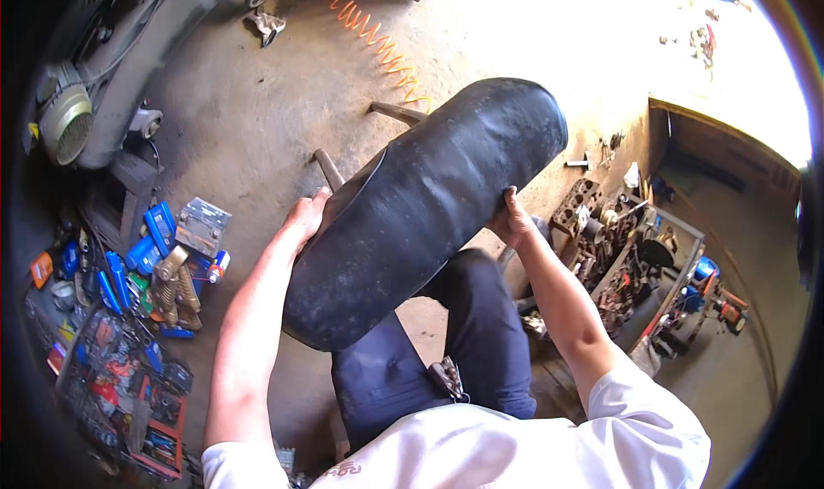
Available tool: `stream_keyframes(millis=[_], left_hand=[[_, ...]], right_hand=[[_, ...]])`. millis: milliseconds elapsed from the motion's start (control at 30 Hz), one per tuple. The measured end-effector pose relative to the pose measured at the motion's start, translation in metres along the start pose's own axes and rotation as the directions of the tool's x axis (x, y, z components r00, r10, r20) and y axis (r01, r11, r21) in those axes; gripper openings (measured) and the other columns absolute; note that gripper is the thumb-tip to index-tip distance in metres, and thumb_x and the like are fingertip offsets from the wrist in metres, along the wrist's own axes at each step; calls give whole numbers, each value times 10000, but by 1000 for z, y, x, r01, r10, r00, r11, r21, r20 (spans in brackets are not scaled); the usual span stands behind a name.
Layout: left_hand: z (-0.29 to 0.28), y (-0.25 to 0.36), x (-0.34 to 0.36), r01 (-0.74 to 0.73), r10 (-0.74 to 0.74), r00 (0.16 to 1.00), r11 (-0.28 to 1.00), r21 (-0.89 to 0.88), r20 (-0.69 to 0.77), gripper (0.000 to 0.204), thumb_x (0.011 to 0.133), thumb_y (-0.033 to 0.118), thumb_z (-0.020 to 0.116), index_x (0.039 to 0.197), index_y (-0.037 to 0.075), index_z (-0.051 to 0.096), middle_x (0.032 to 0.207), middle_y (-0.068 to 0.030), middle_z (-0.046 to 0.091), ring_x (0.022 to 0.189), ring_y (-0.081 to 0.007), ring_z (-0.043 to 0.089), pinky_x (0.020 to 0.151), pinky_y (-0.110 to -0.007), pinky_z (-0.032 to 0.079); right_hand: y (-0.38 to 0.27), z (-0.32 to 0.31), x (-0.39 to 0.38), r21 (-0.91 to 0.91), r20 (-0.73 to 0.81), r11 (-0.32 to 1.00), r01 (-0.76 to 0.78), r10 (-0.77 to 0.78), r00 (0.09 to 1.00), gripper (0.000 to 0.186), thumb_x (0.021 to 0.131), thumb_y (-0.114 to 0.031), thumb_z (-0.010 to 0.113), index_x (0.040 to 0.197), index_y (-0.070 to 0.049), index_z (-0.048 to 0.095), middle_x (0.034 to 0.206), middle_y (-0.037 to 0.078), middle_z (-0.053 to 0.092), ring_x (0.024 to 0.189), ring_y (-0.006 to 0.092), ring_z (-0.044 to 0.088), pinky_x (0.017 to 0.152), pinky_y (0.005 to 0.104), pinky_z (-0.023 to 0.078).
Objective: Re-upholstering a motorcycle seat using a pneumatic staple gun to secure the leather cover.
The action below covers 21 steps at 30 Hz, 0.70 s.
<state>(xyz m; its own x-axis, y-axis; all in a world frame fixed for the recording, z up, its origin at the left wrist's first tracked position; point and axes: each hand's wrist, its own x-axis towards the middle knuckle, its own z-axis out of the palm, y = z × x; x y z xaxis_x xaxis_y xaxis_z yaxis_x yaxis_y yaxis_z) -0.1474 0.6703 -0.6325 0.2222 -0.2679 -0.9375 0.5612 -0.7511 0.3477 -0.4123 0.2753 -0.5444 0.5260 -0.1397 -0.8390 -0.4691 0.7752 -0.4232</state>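
Black seat (429,210): slantwise over dark trousers (485,335), likely steadied from both sides
Left hand (305,215): left edge; cannot tell finger grip
Right hand (513,224): thumb against right edge; fingers hidden, cannot tell

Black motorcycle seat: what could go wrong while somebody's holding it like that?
The black motorcycle seat might slip, since the left hand and right hand hold its sides. If it drops, it could hit the person's legs below. Swung right, it might bump the tray of metal parts.
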Motion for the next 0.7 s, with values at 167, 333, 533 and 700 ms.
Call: stream_keyframes(millis=[167,333,533,700], left_hand=[[4,6,-10,-57,56,998,998,-31,-28,665,1098,540,486,1155,-69,748,1037,-123,759,924,-182,686,849,-371,551],[16,42,-108,-177,177,984,966,-188,-20,657,1115,537,459,1237,-52,723,1101,-123,750,993,-188,682,892,-382,548],[33,125,-274,-464,420,880,860,-212,-222,651,1108,565,439,1250,-7,716,1097,-61,747,938,-165,708,862,-321,579],[6,136,-332,-529,691,369,706,471,-621,754,1095,601,454,982,-78,761,776,-162,728,744,-166,663,713,-387,534]], right_hand=[[26,4,3,83,0,983,163,-163,987,1031,896,-653,725,1652,-120,271,1679,52,381,1527,273,377,1212,588,329],[-1,31,-51,-56,-37,894,445,-447,894,928,948,-661,671,1609,-89,359,1636,77,433,1509,273,393,1203,475,381],[-86,94,-125,245,69,763,599,-630,774,783,1073,-592,493,1638,-84,304,1670,80,391,1536,271,366,1268,510,267],[-123,161,-121,241,194,767,595,-639,744,866,1033,-715,444,1641,-113,308,1670,100,392,1521,302,371,1248,553,280]])
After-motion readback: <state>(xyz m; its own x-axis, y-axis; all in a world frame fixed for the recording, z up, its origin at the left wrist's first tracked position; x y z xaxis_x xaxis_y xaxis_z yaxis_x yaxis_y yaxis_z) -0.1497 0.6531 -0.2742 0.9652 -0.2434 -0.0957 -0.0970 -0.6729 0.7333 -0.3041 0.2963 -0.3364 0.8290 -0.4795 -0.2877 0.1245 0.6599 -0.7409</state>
